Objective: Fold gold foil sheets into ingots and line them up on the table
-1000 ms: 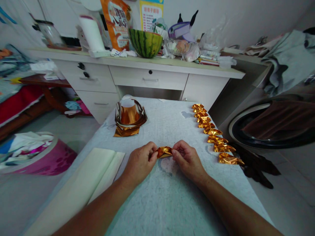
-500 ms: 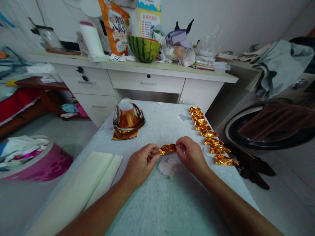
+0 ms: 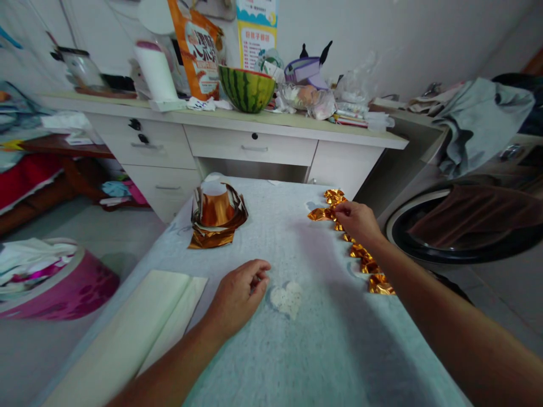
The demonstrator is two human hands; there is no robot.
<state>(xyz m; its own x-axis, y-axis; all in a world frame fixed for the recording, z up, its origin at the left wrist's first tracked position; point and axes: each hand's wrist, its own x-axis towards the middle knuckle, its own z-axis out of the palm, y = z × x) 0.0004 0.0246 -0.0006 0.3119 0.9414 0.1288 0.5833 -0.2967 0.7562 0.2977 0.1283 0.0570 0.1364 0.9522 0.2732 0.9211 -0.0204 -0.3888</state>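
Note:
My right hand (image 3: 358, 220) is at the far right of the table, its thumb and fingers pinching one end of a folded gold foil piece (image 3: 321, 214). The piece points left, just beside a column of similar gold foil pieces (image 3: 358, 250), some hidden behind my hand and forearm. My left hand (image 3: 242, 294) rests near the table's middle, fingers loosely curled with a gap before the thumb, holding nothing. Beyond it stands a curled stack of gold foil sheets (image 3: 217, 210) around a pale core, with a flat foil part in front.
Folded cream paper (image 3: 156, 305) lies at the table's left. A pink basket (image 3: 72, 282) stands on the floor. Behind the table is a white drawer counter (image 3: 250, 148) carrying a watermelon-patterned bowl (image 3: 248, 90) and an orange bag (image 3: 199, 53). A washing machine (image 3: 399, 226) stands at right.
My right hand has carried the gold foil piece from the table's middle, away and to the right, to the column. My left hand has let go of its end and stayed nearly in place.

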